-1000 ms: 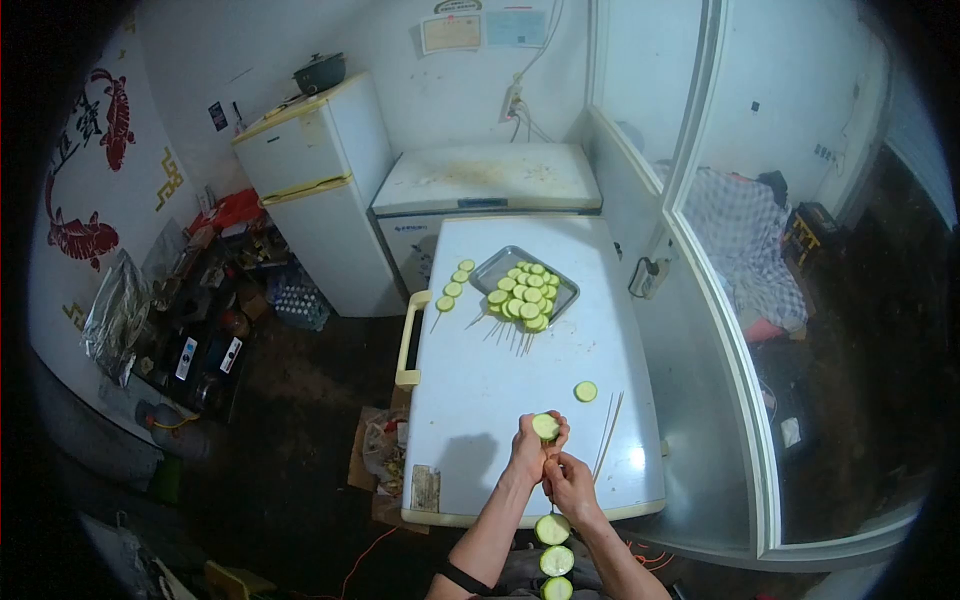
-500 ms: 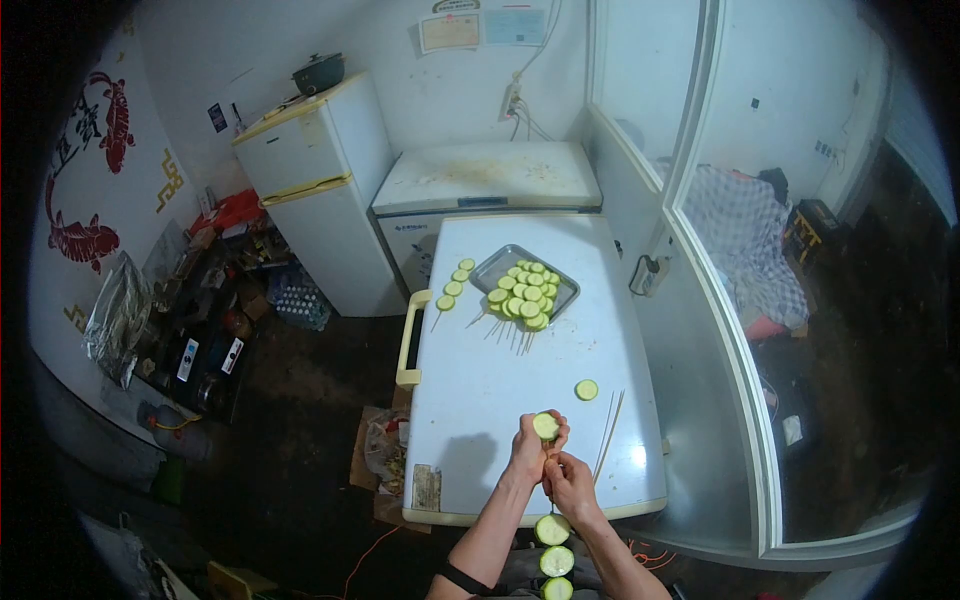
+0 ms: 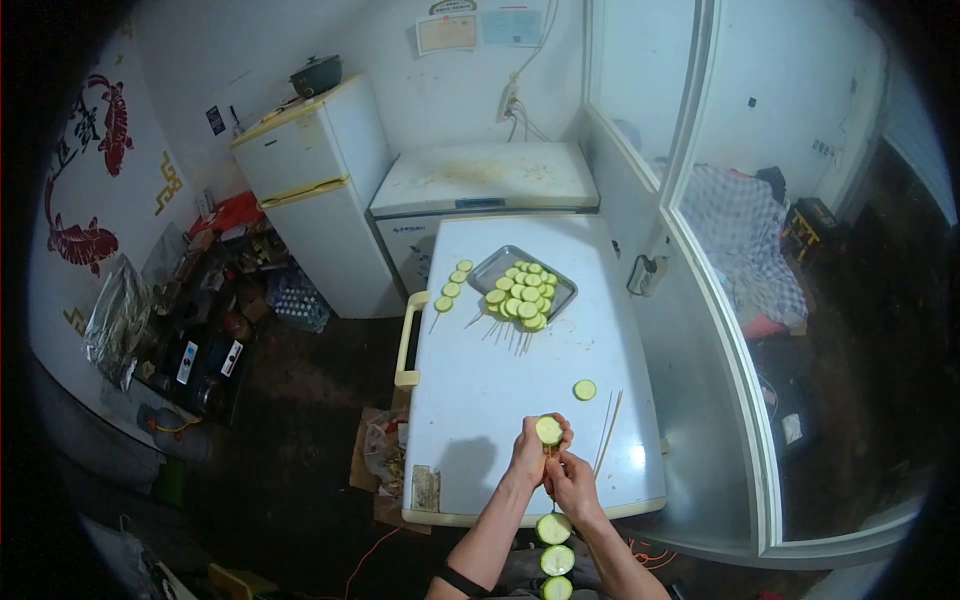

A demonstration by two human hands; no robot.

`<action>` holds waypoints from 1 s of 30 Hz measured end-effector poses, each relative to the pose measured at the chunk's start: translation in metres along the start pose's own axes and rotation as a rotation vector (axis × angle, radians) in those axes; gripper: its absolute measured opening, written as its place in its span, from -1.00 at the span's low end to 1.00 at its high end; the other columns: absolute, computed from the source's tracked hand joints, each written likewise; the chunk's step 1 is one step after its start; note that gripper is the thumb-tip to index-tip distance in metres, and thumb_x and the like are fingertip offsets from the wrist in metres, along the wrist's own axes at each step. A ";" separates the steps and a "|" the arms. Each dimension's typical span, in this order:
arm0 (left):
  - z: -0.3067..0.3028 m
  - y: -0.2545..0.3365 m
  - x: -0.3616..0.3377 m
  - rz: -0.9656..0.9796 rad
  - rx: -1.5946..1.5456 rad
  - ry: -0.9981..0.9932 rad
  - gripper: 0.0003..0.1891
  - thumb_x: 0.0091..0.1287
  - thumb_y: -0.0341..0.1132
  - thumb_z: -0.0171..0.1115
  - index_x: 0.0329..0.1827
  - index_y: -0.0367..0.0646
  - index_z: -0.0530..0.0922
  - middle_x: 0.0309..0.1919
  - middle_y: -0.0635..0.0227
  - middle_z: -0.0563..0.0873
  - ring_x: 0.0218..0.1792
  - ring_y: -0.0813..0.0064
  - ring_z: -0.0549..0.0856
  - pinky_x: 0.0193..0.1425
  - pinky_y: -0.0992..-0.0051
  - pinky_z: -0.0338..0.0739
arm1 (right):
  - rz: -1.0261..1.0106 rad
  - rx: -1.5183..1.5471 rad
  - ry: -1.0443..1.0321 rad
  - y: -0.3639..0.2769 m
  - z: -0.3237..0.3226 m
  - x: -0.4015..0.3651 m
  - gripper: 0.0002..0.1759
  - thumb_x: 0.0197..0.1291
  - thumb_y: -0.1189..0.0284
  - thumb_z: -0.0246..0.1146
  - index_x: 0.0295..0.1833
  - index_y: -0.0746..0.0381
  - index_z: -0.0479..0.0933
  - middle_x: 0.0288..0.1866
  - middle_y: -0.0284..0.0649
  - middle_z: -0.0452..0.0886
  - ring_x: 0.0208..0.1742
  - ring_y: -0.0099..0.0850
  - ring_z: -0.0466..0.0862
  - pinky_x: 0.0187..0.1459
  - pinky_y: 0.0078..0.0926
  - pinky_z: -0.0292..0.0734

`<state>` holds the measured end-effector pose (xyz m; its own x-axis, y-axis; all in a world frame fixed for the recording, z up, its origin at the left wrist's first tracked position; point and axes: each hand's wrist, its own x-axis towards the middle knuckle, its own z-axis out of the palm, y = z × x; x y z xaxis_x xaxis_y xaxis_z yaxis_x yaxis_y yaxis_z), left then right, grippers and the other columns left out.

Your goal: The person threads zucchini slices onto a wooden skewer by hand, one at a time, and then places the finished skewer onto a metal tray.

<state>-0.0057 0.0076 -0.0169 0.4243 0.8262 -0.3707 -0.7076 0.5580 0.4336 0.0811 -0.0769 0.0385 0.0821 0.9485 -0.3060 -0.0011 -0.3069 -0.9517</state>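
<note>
In my left hand [image 3: 527, 455] a round zucchini slice [image 3: 548, 430] is held, its pale face turned up. My right hand [image 3: 572, 482] is just below, fingers pinched on a thin wooden skewer [image 3: 550, 455] that reaches up toward that slice. Whether the tip has entered it cannot be made out. Below my right hand, several zucchini slices [image 3: 555, 528] line up toward my body, apparently on the same skewer. A loose zucchini slice [image 3: 584, 390] lies on the white top ahead of my hands, and bare skewers [image 3: 610, 432] lie to their right.
A metal tray [image 3: 486, 272] at the far end holds piled, skewered zucchini slices [image 3: 525, 290]. One skewer of slices [image 3: 452, 290] lies left of it. A yellow handle [image 3: 406, 340] sticks out from the white top's left side. A glazed partition [image 3: 700, 350] stands close on the right.
My hands and the held slice have shifted very slightly; both grips look the same. The view has moved a little, and the tray and loose slice lie as before.
</note>
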 end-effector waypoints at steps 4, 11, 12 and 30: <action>0.011 0.002 -0.009 0.016 0.018 0.021 -0.58 0.54 -0.06 -0.19 -0.14 -0.23 0.52 -0.30 0.25 0.62 -0.28 0.38 0.61 -0.18 0.44 0.59 | -0.009 -0.016 0.013 -0.001 0.001 -0.001 -0.72 0.50 0.42 0.08 -0.34 0.27 0.45 -0.60 -0.39 0.46 -0.61 -0.62 0.38 -0.56 -0.59 0.26; 0.026 0.002 -0.023 0.010 0.083 0.053 -0.55 0.53 -0.02 -0.22 -0.16 -0.20 0.53 -0.29 0.26 0.64 -0.25 0.37 0.64 -0.08 0.40 0.62 | -0.033 0.003 0.029 -0.004 -0.002 0.000 -0.71 0.48 0.42 0.10 -0.38 0.26 0.46 -0.61 -0.38 0.46 -0.60 -0.61 0.40 -0.55 -0.57 0.28; 0.027 0.003 -0.025 0.012 0.098 0.050 -0.55 0.53 -0.02 -0.22 -0.16 -0.20 0.53 -0.29 0.27 0.64 -0.24 0.37 0.65 -0.07 0.39 0.62 | -0.033 0.004 0.029 -0.005 -0.002 0.000 -0.71 0.48 0.42 0.10 -0.38 0.26 0.46 -0.61 -0.38 0.46 -0.60 -0.61 0.40 -0.55 -0.57 0.28; 0.030 0.008 -0.032 0.017 0.020 -0.026 -0.60 0.50 -0.04 -0.16 -0.13 -0.19 0.51 -0.29 0.29 0.60 -0.25 0.37 0.59 -0.19 0.43 0.58 | -0.044 0.074 -0.018 -0.009 -0.001 -0.018 -0.83 0.46 0.45 0.14 -0.24 0.29 0.48 -0.55 -0.37 0.53 -0.55 -0.62 0.46 -0.49 -0.61 0.34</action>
<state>-0.0081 -0.0123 0.0237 0.4270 0.8371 -0.3419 -0.7033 0.5451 0.4563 0.0804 -0.0907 0.0528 0.0659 0.9625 -0.2633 -0.0715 -0.2587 -0.9633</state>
